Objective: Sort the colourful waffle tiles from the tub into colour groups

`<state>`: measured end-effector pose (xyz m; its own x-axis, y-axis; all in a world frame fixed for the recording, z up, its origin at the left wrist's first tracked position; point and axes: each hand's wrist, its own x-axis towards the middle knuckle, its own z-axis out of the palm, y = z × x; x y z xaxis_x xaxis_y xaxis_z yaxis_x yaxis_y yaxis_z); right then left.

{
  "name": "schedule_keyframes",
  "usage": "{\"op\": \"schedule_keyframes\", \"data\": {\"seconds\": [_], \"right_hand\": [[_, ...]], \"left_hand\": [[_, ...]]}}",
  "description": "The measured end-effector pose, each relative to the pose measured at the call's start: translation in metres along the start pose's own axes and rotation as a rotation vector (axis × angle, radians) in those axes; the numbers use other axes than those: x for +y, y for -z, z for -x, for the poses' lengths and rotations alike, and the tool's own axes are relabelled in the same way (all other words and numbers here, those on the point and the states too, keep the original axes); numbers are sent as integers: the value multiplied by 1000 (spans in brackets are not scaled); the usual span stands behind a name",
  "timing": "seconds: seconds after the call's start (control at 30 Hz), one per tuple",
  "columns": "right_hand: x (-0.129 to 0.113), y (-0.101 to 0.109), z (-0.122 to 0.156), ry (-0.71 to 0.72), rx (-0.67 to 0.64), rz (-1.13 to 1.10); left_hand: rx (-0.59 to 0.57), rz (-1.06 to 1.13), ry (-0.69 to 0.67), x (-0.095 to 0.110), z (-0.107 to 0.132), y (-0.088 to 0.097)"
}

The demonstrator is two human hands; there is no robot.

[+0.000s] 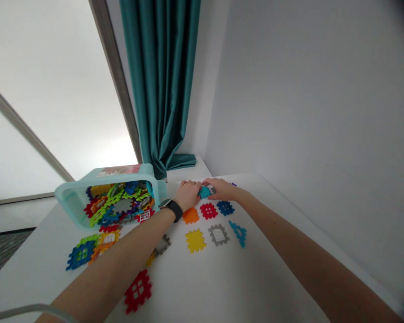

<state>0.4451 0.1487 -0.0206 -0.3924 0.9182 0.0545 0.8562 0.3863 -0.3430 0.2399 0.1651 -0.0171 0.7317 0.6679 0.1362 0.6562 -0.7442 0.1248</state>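
Your left hand (187, 195) and right hand (221, 188) pinching one teal tile (204, 192), six loose tiles (208, 211) in two rows at 6 o'clock, one tipped, full bin (74, 206) at 9 o'clock, on the bench (195, 287)

The left forearm (121, 251) and right forearm (299, 242) extend forward from the lower frame corners and converge at center. The left hand (187, 195) and right hand (221, 188) face each other, backs upward, fingers (191, 183) pinched closed, tips nearly meeting.

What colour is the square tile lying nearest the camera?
Red, with four square openings; the tile shows best in the head view.
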Motion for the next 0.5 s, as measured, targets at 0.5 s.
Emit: {"op": "schedule_keyframes", "data": {"seconds": [0.5], "right_hand": [[6,-4,0,1,25,-8]], "left_hand": [[27,13,15,3,3,2]]}}
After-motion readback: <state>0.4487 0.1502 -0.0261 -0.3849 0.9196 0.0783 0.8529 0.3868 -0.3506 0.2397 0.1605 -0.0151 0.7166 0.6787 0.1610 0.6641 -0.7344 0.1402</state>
